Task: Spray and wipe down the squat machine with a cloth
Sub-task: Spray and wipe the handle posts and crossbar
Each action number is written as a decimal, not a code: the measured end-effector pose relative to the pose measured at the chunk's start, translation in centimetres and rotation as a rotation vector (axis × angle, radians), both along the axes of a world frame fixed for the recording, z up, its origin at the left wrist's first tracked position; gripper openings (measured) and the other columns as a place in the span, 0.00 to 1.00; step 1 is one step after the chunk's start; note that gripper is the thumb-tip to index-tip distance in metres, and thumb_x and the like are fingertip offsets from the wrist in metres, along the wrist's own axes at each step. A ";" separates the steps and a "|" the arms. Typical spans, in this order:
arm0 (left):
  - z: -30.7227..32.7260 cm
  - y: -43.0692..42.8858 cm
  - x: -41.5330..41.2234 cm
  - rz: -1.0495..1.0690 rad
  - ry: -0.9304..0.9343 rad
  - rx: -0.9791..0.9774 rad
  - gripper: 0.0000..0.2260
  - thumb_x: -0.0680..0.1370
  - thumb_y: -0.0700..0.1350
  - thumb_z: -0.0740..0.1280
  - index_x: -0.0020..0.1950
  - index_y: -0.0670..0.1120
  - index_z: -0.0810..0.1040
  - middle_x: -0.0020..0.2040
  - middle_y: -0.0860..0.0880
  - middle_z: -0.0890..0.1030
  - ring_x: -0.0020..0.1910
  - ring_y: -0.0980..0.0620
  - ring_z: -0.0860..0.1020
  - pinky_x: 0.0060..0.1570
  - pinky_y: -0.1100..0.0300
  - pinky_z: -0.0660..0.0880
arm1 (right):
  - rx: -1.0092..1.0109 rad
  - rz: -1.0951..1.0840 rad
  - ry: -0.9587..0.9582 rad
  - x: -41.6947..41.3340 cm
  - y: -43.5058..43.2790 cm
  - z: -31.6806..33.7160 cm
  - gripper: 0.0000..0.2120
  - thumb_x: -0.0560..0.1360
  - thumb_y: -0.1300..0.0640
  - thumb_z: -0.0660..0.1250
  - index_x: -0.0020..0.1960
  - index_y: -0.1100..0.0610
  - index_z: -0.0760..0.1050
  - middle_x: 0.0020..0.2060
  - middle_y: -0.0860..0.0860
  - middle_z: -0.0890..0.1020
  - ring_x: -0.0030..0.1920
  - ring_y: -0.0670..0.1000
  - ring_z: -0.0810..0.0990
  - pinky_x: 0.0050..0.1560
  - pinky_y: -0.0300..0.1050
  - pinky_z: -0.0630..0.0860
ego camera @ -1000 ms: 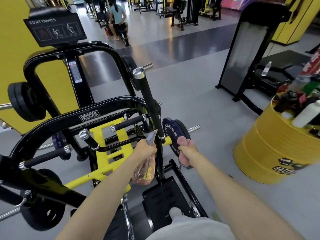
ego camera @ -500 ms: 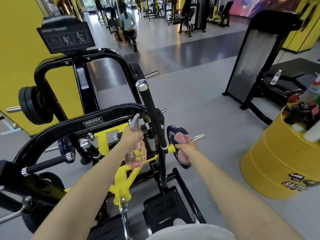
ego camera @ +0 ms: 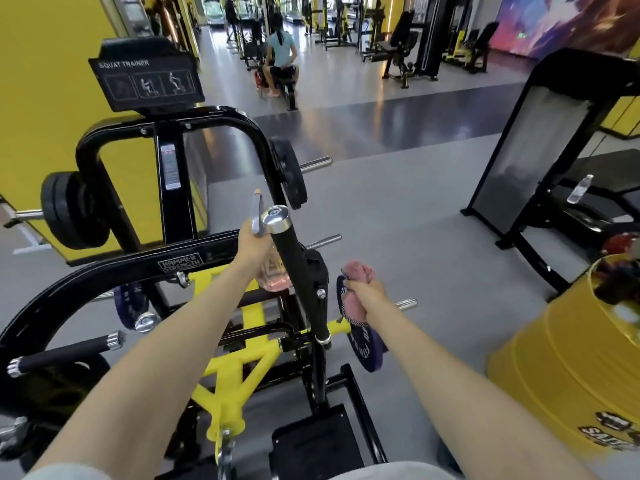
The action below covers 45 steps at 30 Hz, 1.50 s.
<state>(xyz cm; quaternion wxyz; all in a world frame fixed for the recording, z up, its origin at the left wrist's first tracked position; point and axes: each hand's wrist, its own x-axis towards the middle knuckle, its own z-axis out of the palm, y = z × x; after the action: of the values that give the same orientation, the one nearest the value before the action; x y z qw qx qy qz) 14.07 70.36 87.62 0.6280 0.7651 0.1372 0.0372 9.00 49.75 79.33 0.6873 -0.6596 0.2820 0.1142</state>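
The black and yellow squat machine fills the left and centre of the view. Its black upright handle with a chrome cap rises in the middle. My left hand grips a clear spray bottle holding pinkish liquid, just left of that handle, with the grey nozzle raised near the chrome cap. My right hand holds a bunched pink cloth just right of the handle, above a blue weight plate.
A yellow drum loaded with bottles and rags stands at the right. A black bench machine with a water bottle on it lies beyond. A person sits on a far machine. Grey floor opens ahead.
My left hand has lifted the spray bottle from low beside the handle up to its chrome cap. My right hand with the cloth has risen slightly. The view has tilted upward.
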 end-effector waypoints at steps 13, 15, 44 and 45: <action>-1.4 -6.1 3.4 -0.068 -0.161 0.120 0.03 0.75 0.36 0.67 0.44 0.41 0.73 0.34 0.42 0.74 0.31 0.55 0.77 0.39 0.62 0.75 | 0.057 0.047 0.011 5.2 0.2 -0.8 0.18 0.72 0.61 0.71 0.60 0.64 0.74 0.45 0.57 0.80 0.38 0.52 0.77 0.36 0.40 0.71; -2.0 -6.0 3.9 -0.140 -0.184 0.210 0.10 0.75 0.39 0.69 0.54 0.38 0.75 0.40 0.43 0.78 0.40 0.51 0.79 0.44 0.60 0.75 | 0.058 0.039 0.012 5.4 0.3 -0.9 0.19 0.71 0.60 0.71 0.61 0.63 0.74 0.48 0.58 0.80 0.44 0.55 0.78 0.44 0.43 0.73; -1.6 -5.0 3.7 -0.365 -0.157 0.207 0.30 0.73 0.41 0.73 0.71 0.46 0.62 0.49 0.53 0.75 0.45 0.61 0.76 0.39 0.75 0.73 | 0.164 0.006 0.009 5.2 1.1 -0.5 0.25 0.69 0.57 0.74 0.64 0.59 0.72 0.56 0.58 0.79 0.57 0.59 0.77 0.62 0.55 0.73; -1.8 -4.4 3.4 -0.343 -0.148 0.201 0.31 0.73 0.41 0.73 0.70 0.47 0.62 0.48 0.53 0.77 0.44 0.61 0.76 0.38 0.75 0.74 | 0.163 -0.006 0.014 5.0 0.8 -0.8 0.24 0.70 0.58 0.73 0.64 0.59 0.72 0.56 0.58 0.79 0.57 0.59 0.77 0.59 0.53 0.73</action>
<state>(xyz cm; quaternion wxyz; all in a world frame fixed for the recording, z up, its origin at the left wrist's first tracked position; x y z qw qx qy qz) 17.46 65.98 85.83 0.5540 0.8312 -0.0458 -0.0006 14.05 50.51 78.58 0.7370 -0.5998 0.2787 0.1393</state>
